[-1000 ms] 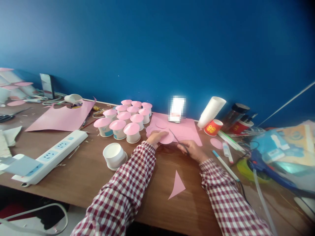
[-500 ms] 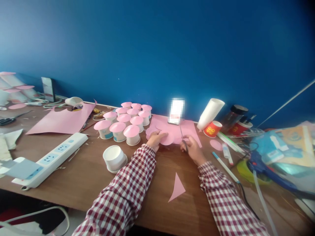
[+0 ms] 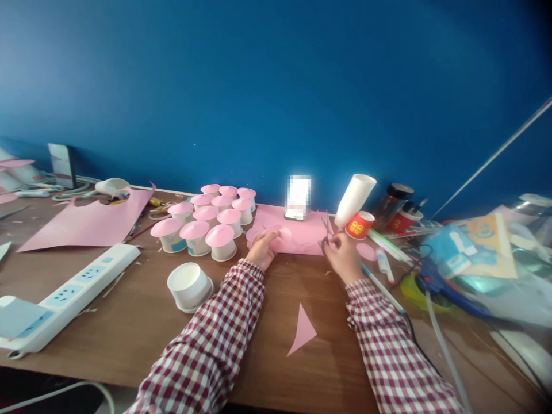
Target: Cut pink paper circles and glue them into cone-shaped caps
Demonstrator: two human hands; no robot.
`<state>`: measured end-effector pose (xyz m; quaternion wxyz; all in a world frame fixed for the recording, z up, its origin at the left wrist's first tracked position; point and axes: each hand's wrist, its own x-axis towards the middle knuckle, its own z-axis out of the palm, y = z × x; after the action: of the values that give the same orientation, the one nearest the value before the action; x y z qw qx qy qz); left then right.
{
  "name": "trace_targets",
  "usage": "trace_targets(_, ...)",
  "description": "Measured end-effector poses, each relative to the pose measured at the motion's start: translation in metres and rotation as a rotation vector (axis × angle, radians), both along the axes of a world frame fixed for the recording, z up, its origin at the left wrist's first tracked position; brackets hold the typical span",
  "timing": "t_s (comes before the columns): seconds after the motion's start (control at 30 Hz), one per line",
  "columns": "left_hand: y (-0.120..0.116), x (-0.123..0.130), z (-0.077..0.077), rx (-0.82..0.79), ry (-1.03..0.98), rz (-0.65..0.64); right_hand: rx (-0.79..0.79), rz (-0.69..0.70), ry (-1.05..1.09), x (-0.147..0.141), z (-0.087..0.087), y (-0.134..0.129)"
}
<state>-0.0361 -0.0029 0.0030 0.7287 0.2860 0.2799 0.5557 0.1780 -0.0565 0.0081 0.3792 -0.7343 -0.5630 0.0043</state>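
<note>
My left hand [image 3: 261, 249] pinches a piece of pink paper [image 3: 285, 239] at its left edge, just above a larger pink sheet [image 3: 310, 223]. The held piece blends with the pink below, so its outline is hard to make out. In my right hand [image 3: 345, 257] is a pair of scissors [image 3: 326, 234], blades pointing up and parted, to the right of the held paper and apart from it. A pink triangular scrap [image 3: 302, 329] lies on the brown table between my forearms.
Several paper cups topped with pink discs [image 3: 219, 234] stand left of my hands. Nearer sits a white cup [image 3: 190, 284]. A power strip [image 3: 81, 296] lies at left. A lit phone [image 3: 297, 198] leans by the wall; stacked cups [image 3: 356, 198], a red cup [image 3: 360, 225] and a glue gun [image 3: 448, 290] are rightward.
My right hand has moved the scissors rightward, away from the pink paper, and their blades have spread. The left hand keeps its pinch. The whole view has turned slightly right.
</note>
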Motion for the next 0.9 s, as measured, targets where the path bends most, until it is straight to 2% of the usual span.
trace_targets(0.2,0.001,-0.003,0.002,-0.048,-0.158,-0.001,-0.009,0.024,0.126,0.012,-0.005,0.004)
trace_targets(0.3,0.003,-0.005,0.003,-0.084,-0.267,0.020,-0.027,0.143,0.148,0.003,-0.002,0.000)
trace_targets(0.47,0.007,-0.008,0.000,-0.088,-0.286,0.009,-0.158,0.327,-0.024,-0.029,0.001,-0.010)
trace_targets(0.6,0.007,-0.009,-0.001,-0.080,-0.286,-0.004,-0.184,0.334,-0.156,-0.049,-0.001,-0.014)
trace_targets(0.73,0.003,-0.006,0.001,-0.083,-0.271,-0.042,-0.197,0.371,-0.192,-0.055,-0.002,-0.015)
trace_targets(0.9,-0.001,-0.001,0.002,-0.040,-0.219,-0.162,-0.223,0.435,-0.245,-0.055,-0.003,-0.014)
